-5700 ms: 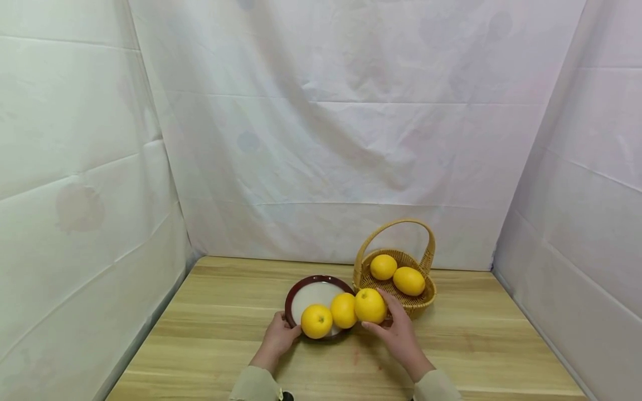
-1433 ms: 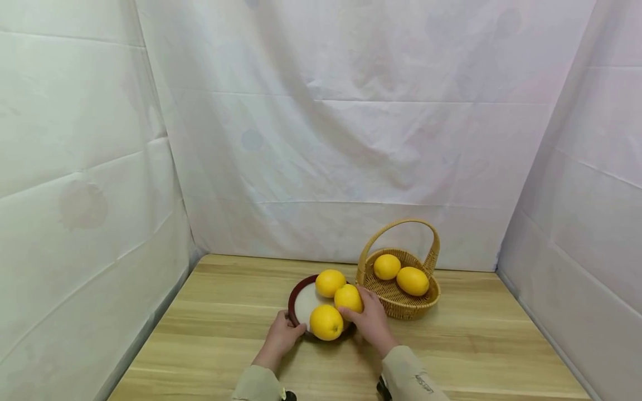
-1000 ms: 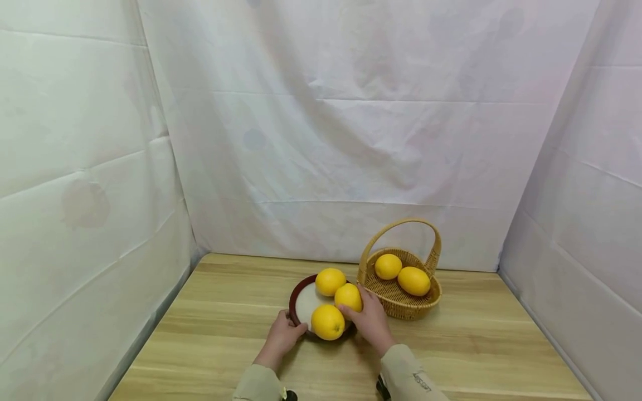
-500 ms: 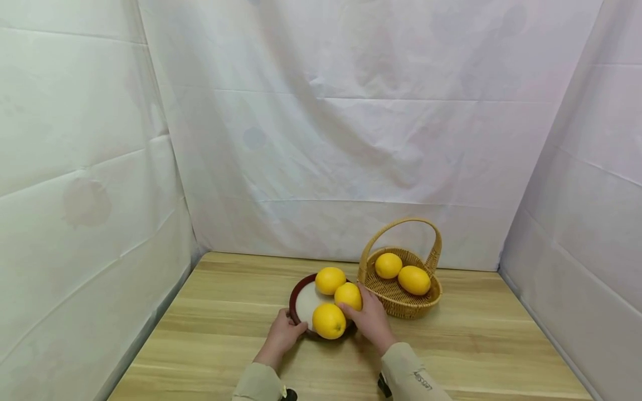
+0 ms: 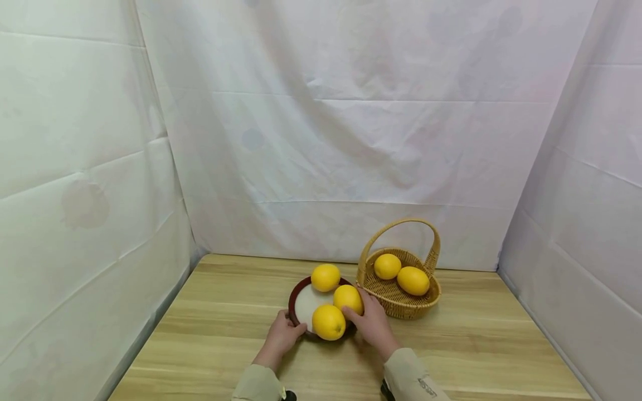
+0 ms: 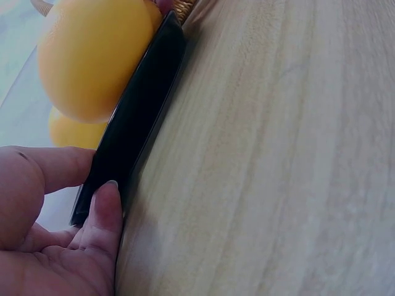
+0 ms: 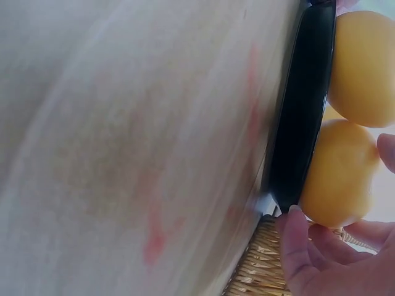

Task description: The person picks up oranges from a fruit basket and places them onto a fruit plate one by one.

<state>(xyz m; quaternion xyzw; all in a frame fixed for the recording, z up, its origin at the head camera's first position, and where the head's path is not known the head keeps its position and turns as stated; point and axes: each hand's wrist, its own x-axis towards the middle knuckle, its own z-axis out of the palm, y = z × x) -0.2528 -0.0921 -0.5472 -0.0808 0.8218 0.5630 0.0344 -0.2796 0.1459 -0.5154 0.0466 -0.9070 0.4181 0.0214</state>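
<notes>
Three yellow-orange oranges sit on a round plate (image 5: 304, 303) with a dark red rim and pale middle: a near orange (image 5: 328, 322), a right orange (image 5: 348, 299) and a far orange (image 5: 325, 277). At the plate's near left edge, my left hand (image 5: 282, 336) pinches the rim; the left wrist view shows finger and thumb on its dark side. My right hand (image 5: 373, 326) holds the right orange, thumb on its near side and fingers around the far side. In the right wrist view, fingertips (image 7: 296, 231) also meet the plate's edge.
A wicker basket (image 5: 401, 309) with a tall arched handle stands just right of the plate, two more oranges (image 5: 413, 280) inside. White cloth (image 5: 321, 156) hangs behind and at both sides of the wooden table (image 5: 225, 301).
Earlier my right hand held an orange at the plate's right side, near the basket; that hand is now further left, over the plate. Lately the far orange has shifted slightly left and away.
</notes>
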